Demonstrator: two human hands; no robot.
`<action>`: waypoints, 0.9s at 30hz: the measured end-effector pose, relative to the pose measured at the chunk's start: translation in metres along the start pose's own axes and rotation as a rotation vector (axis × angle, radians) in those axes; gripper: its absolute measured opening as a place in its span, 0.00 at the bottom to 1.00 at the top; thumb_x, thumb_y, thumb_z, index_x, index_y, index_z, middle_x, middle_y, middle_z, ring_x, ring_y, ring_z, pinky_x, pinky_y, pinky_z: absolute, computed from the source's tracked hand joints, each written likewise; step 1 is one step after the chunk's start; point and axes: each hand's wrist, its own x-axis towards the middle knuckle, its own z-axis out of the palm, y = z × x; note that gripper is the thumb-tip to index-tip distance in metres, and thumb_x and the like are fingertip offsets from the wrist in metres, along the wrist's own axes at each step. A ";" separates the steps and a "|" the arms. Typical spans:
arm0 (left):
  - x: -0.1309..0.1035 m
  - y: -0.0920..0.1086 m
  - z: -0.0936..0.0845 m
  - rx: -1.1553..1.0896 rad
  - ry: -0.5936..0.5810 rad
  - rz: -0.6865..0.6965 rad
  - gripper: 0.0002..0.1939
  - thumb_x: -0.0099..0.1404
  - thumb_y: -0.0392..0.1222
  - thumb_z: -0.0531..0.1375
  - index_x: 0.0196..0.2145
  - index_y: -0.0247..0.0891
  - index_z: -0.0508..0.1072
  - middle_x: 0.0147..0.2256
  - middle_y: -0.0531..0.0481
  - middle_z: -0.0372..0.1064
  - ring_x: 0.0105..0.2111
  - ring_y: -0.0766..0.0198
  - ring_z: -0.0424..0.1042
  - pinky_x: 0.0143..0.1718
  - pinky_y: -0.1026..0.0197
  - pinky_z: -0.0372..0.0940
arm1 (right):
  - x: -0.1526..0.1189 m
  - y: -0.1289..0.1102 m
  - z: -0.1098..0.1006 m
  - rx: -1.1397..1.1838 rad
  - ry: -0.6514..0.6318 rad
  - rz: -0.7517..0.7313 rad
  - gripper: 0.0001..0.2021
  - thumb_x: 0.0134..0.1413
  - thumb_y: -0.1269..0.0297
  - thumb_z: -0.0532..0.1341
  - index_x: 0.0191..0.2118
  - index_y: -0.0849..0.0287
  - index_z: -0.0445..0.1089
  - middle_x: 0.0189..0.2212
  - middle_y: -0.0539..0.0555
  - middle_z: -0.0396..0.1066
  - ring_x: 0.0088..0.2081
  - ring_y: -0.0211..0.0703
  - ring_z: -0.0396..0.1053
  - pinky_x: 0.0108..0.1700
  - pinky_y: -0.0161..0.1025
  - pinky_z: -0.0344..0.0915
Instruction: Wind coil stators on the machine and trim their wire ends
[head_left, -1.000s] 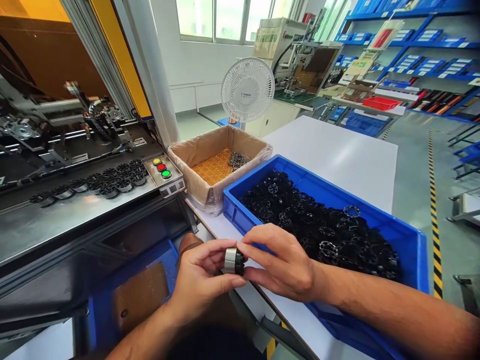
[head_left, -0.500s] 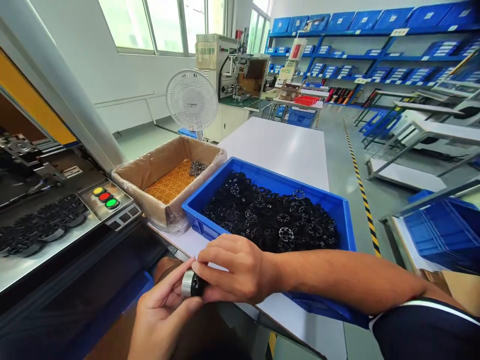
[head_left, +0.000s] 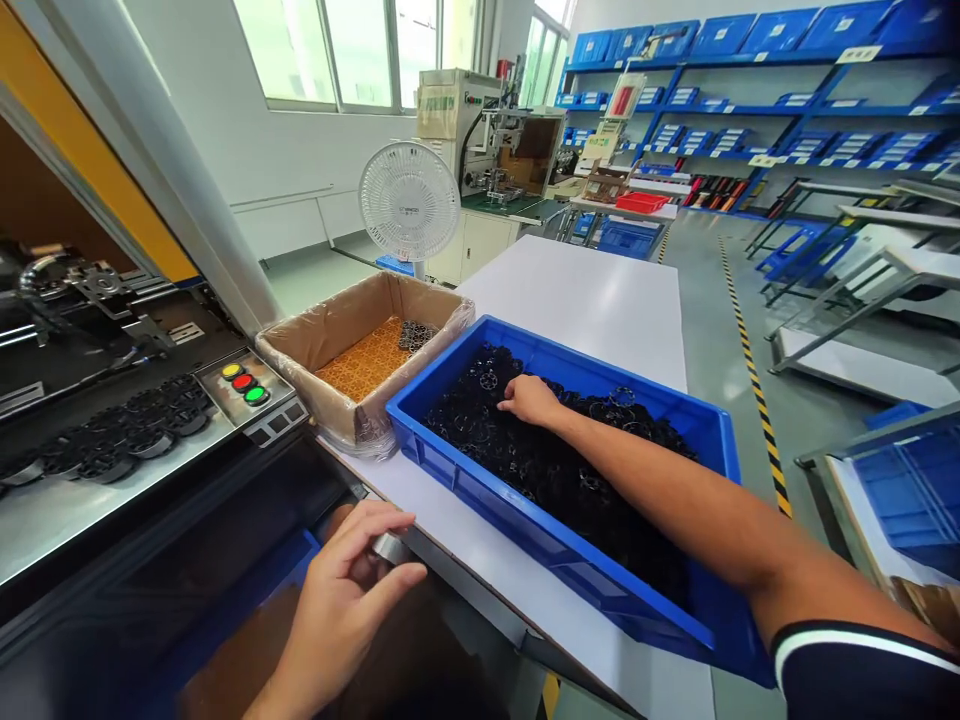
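In the head view my left hand (head_left: pixel 349 585) is curled around a short silver metal ring (head_left: pixel 390 547), low in front of the table's edge. Thumb and fingertips stand apart at the ring's near end, and the palm side partly hides it. My right hand (head_left: pixel 531 402) reaches into a blue plastic bin (head_left: pixel 480 495), over a heap of black round slotted parts (head_left: pixel 540 465). Its thumb and fingers are closed together at the heap's surface; whatever lies between them is too small to make out.
A plastic-lined carton (head_left: pixel 352 425) with orange and dark parts stands left of the bin. At the left, a machine ledge carries black ring assemblies (head_left: pixel 112 440) and colored push buttons (head_left: pixel 244 382). Behind are a white fan (head_left: pixel 409 200) and the white table (head_left: pixel 600 280).
My right hand has left the silver ring and moved up and forward into the blue bin. My left hand keeps the ring, its fingers now more spread. The view has shifted slightly left.
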 end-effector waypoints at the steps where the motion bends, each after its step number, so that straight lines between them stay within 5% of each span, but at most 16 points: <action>1: -0.001 0.002 -0.001 0.075 -0.012 0.050 0.14 0.56 0.43 0.70 0.42 0.40 0.81 0.38 0.46 0.76 0.36 0.60 0.75 0.32 0.66 0.70 | -0.002 -0.002 -0.001 0.000 0.000 -0.004 0.15 0.64 0.57 0.61 0.50 0.62 0.70 0.46 0.56 0.73 0.44 0.44 0.73 0.46 0.46 0.73; 5: -0.006 0.004 -0.007 0.224 0.076 0.089 0.26 0.57 0.42 0.70 0.53 0.42 0.72 0.39 0.48 0.78 0.32 0.63 0.75 0.28 0.67 0.67 | -0.016 -0.021 -0.019 0.019 0.087 -0.096 0.09 0.62 0.65 0.63 0.45 0.64 0.73 0.42 0.57 0.75 0.43 0.45 0.74 0.48 0.47 0.71; 8: -0.007 0.005 -0.012 0.198 0.111 0.040 0.21 0.58 0.42 0.70 0.47 0.41 0.71 0.46 0.44 0.78 0.36 0.62 0.77 0.28 0.68 0.66 | -0.050 -0.050 -0.030 0.103 0.146 -0.273 0.07 0.59 0.70 0.62 0.42 0.64 0.74 0.36 0.56 0.77 0.39 0.42 0.74 0.47 0.40 0.70; 12: -0.007 0.007 -0.014 -0.044 0.018 0.068 0.13 0.61 0.40 0.67 0.45 0.41 0.76 0.54 0.43 0.74 0.53 0.57 0.73 0.50 0.63 0.68 | -0.118 -0.087 -0.029 0.405 0.190 -0.693 0.05 0.58 0.69 0.61 0.39 0.60 0.73 0.33 0.51 0.76 0.33 0.36 0.73 0.38 0.33 0.71; 15: -0.006 0.012 -0.007 -0.304 -0.073 0.003 0.19 0.63 0.38 0.66 0.52 0.43 0.76 0.51 0.44 0.76 0.52 0.58 0.74 0.54 0.60 0.67 | -0.154 -0.102 -0.024 0.679 0.237 -1.039 0.06 0.58 0.73 0.60 0.40 0.60 0.71 0.34 0.54 0.74 0.36 0.39 0.72 0.39 0.37 0.72; 21: -0.007 0.020 0.011 -0.663 -0.180 -0.151 0.22 0.56 0.35 0.71 0.49 0.40 0.79 0.32 0.49 0.79 0.31 0.66 0.76 0.34 0.69 0.71 | -0.165 -0.105 -0.013 0.712 0.247 -1.132 0.13 0.58 0.76 0.60 0.48 0.60 0.71 0.38 0.56 0.68 0.40 0.40 0.70 0.40 0.39 0.73; 27: -0.013 0.015 0.014 -0.551 -0.037 -0.052 0.25 0.49 0.28 0.73 0.45 0.42 0.81 0.40 0.48 0.82 0.38 0.62 0.80 0.42 0.66 0.74 | -0.167 -0.103 -0.007 0.624 0.362 -1.249 0.22 0.57 0.80 0.59 0.57 0.60 0.67 0.40 0.58 0.69 0.42 0.43 0.69 0.42 0.42 0.74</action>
